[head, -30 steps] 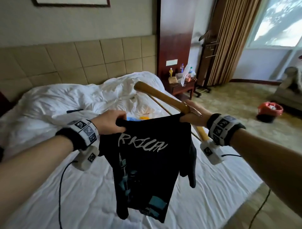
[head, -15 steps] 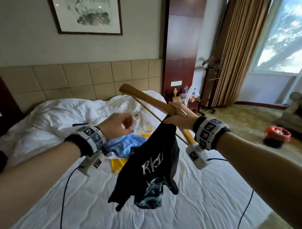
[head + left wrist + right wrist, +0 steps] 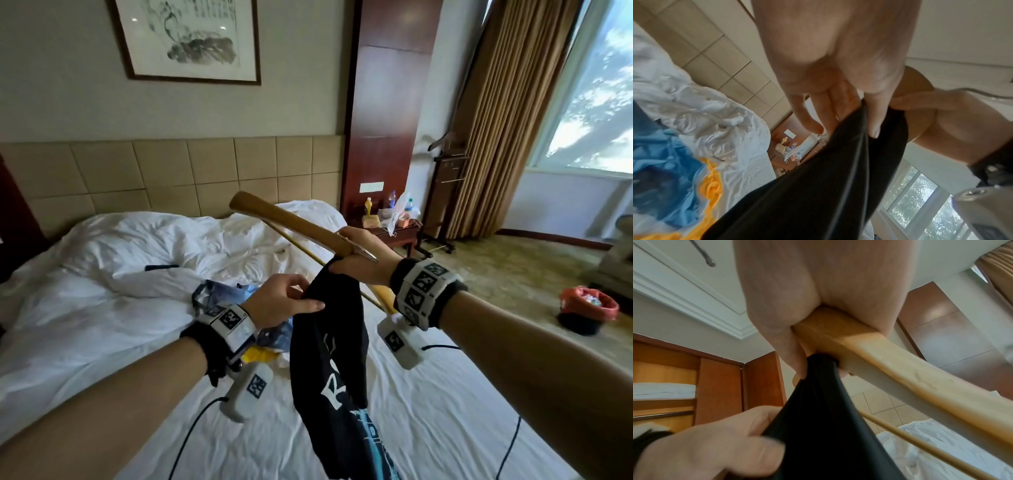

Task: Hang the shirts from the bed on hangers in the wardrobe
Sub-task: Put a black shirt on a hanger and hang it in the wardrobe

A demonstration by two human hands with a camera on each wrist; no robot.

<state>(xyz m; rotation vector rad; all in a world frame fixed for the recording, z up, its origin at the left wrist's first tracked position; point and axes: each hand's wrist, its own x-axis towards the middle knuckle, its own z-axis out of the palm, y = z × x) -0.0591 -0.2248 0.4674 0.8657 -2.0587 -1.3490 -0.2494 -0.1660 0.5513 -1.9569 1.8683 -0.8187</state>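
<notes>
A black printed shirt [image 3: 332, 359] hangs bunched over the bed [image 3: 102, 342]. My right hand [image 3: 356, 255] grips a wooden hanger [image 3: 291, 219] at its middle, with the shirt's top edge pinched under the same fingers. The hanger's metal hook [image 3: 363, 253] lies across that hand. My left hand [image 3: 284, 303] pinches the black shirt [image 3: 818, 186] a little below, thumb against fingers. In the right wrist view the hanger [image 3: 890, 363] and the shirt [image 3: 818, 418] leave the fist together. Blue and yellow clothes [image 3: 267, 339] lie on the sheet behind my left wrist.
A crumpled white duvet [image 3: 171, 246] covers the head of the bed. A bedside table [image 3: 390, 229] with bottles stands right of it, then a valet stand [image 3: 445, 171] and curtains. A red-lined bin [image 3: 587, 308] sits on the carpet. Wooden wardrobe shelves [image 3: 663, 386] show in the right wrist view.
A second ago both hands held the shirt spread out. The left hand let go, the shirt dropped from the right hand, and now the left hand has taken hold of it again.
</notes>
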